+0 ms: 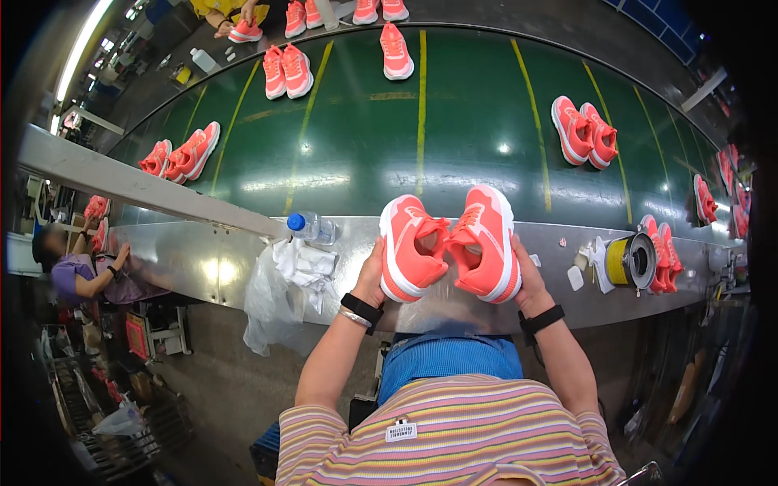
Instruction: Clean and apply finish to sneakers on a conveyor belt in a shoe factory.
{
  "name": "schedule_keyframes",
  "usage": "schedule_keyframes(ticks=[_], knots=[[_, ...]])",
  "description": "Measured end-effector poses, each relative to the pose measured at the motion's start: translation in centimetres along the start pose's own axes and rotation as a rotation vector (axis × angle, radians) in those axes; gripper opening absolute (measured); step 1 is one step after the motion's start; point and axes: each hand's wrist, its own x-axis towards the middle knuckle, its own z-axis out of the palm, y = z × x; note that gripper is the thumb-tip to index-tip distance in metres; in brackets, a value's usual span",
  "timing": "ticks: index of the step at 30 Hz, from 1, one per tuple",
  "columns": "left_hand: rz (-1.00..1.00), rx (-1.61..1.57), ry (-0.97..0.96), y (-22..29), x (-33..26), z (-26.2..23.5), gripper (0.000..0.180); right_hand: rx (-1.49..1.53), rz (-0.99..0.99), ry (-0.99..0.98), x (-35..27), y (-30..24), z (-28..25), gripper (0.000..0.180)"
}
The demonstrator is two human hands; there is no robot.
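Observation:
A coral sneaker with a white sole is gripped at its outer side by my left hand. Its mate, another coral sneaker, is held the same way in my right hand. Both shoes are raised over the metal ledge, tilted toward each other, their heels nearest me and almost touching. The inner openings face each other. Most of my fingers are hidden behind the soles. Black bands circle both wrists, and a silver bangle sits on the left one.
Beyond the ledge runs a green conveyor belt with yellow lines, carrying several coral sneakers. A capped bottle, crumpled white paper and a plastic bag lie left; a yellow-banded can lies right. Other people work at left and far side.

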Motion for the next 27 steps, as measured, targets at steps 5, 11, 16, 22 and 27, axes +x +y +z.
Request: schedule_keyframes(ticks=[5, 11, 16, 22, 27], knots=[[-0.081, -0.12, -0.023, -0.6, -0.4, 0.7, 0.049, 0.172, -0.001, 0.052, 0.0, 0.9, 1.8, 0.045], [-0.05, -0.265, -0.194, -2.0, -0.5, 2.0, 0.038, 0.4, 0.121, 0.012, 1.1, 2.3, 2.4, 0.043], [0.012, -0.255, -0.139, -4.2, 0.4, 0.9, 0.036, 0.344, 0.104, -0.088, 0.5, 2.9, 1.9, 0.045], [0.173, 0.363, 0.016, -8.9, 0.0, 0.0, 0.046, -0.447, -0.129, 0.3, 1.6, 7.2, -7.5, 0.029], [0.143, 0.249, -0.095, -9.5, -0.9, -1.7, 0.044, -1.009, -0.455, 0.345, -1.6, 6.6, -5.4, 0.028]])
